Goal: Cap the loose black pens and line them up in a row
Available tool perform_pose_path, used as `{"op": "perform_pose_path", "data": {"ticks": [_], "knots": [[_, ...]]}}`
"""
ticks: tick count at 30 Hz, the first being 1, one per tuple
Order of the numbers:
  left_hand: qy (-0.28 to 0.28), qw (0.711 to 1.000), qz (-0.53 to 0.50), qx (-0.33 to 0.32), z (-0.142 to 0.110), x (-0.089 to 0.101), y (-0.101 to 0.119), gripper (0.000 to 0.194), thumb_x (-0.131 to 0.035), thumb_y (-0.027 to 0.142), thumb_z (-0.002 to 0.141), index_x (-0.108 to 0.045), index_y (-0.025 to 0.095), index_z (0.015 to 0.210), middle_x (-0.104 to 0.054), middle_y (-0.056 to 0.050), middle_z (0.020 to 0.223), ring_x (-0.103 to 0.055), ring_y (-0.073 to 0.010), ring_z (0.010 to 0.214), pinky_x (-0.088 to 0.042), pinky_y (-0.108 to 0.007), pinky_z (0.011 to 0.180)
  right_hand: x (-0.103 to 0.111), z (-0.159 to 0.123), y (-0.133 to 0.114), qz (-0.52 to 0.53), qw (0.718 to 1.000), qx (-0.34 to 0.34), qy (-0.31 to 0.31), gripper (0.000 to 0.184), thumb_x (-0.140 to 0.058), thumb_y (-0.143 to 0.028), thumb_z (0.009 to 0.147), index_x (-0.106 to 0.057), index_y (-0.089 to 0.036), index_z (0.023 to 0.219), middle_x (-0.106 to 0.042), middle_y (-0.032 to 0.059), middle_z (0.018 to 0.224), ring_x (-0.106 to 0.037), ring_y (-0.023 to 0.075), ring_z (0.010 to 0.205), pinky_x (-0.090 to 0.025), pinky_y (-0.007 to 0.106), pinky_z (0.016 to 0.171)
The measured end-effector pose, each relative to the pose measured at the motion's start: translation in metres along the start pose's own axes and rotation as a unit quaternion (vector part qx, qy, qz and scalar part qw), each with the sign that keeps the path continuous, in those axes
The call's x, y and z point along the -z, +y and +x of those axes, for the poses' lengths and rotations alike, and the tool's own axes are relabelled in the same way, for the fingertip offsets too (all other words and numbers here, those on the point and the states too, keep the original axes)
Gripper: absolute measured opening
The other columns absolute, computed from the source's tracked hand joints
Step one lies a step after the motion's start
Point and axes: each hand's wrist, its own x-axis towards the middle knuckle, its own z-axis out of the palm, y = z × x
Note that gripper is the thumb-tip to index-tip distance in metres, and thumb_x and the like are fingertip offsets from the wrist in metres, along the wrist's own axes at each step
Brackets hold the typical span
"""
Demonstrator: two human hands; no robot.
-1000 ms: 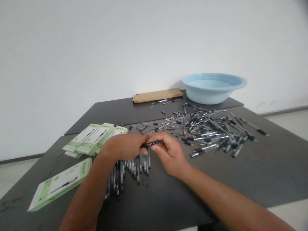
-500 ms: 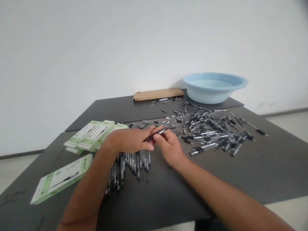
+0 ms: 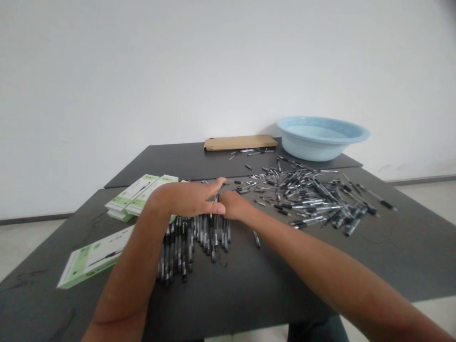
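Observation:
My left hand [image 3: 190, 197] is over the upper ends of a row of black-and-clear pens [image 3: 180, 251], palm down. Its thumb and index finger are spread apart, and nothing shows between them. My right hand [image 3: 233, 204] is curled just beside the left thumb, at the right end of the row. A short dark bit of a pen [image 3: 218, 196] shows at its fingers; most of that pen and the fingertips are hidden. The row's pens lie side by side, pointing toward me. One loose pen [image 3: 257, 239] lies under my right wrist.
Green-and-white pen boxes [image 3: 142, 192] are stacked at left, with another box [image 3: 96, 256] nearer me. A loose heap of pens and parts [image 3: 313, 194] spreads at right. Behind are a light-blue basin [image 3: 320, 147] and a flat brown cardboard piece [image 3: 240, 142], near the wall.
Both hands were together around a pen above the row. They have since parted slightly; the left thumb and finger spread, and the right hand turned and moved left toward the row's upper end.

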Motion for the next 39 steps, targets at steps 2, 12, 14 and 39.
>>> {"op": "perform_pose_path", "data": {"ticks": [2,12,14,39], "knots": [[0.007,1.000,0.000,0.000,-0.005,0.002,0.000,0.088,-0.030,0.065,0.089,-0.001,0.007,0.150,-0.017,-0.018,0.153,-0.030,-0.0264,0.136,-0.027,-0.028,0.104,-0.005,0.001,-0.007,-0.066,0.997,-0.036,-0.005,0.029,-0.069,-0.043,0.068,-0.063,-0.016,0.062,-0.069,0.0136,0.069,-0.067,0.0277,0.075,-0.047,0.033,0.065],[-0.008,0.999,-0.041,-0.015,-0.013,0.006,-0.002,0.086,-0.035,0.058,0.091,0.004,0.008,0.149,-0.057,-0.014,0.131,-0.056,-0.0220,0.114,-0.038,-0.024,0.090,0.007,-0.028,0.004,-0.224,0.968,-0.114,0.000,0.037,-0.046,-0.049,0.085,-0.062,-0.017,0.094,-0.069,0.0176,0.098,-0.065,0.0330,0.092,-0.048,0.040,0.072],[-0.010,0.999,-0.047,-0.014,-0.011,0.005,0.000,0.086,-0.037,0.056,0.090,0.002,0.008,0.149,-0.056,-0.014,0.132,-0.054,-0.0226,0.116,-0.038,-0.025,0.091,0.006,-0.034,0.005,-0.232,0.965,-0.119,0.003,0.039,-0.046,-0.050,0.084,-0.059,-0.018,0.101,-0.068,0.0173,0.099,-0.065,0.0329,0.092,-0.048,0.041,0.072],[-0.033,0.999,0.022,0.029,0.004,0.008,-0.001,0.084,-0.030,0.062,0.088,-0.012,0.008,0.150,-0.019,-0.013,0.153,-0.033,-0.0263,0.134,-0.027,-0.028,0.105,0.004,-0.030,-0.008,-0.284,0.957,-0.058,0.013,0.041,-0.042,-0.048,0.085,-0.052,-0.020,0.113,-0.068,0.0129,0.101,-0.065,0.0321,0.093,-0.050,0.043,0.072]]}}
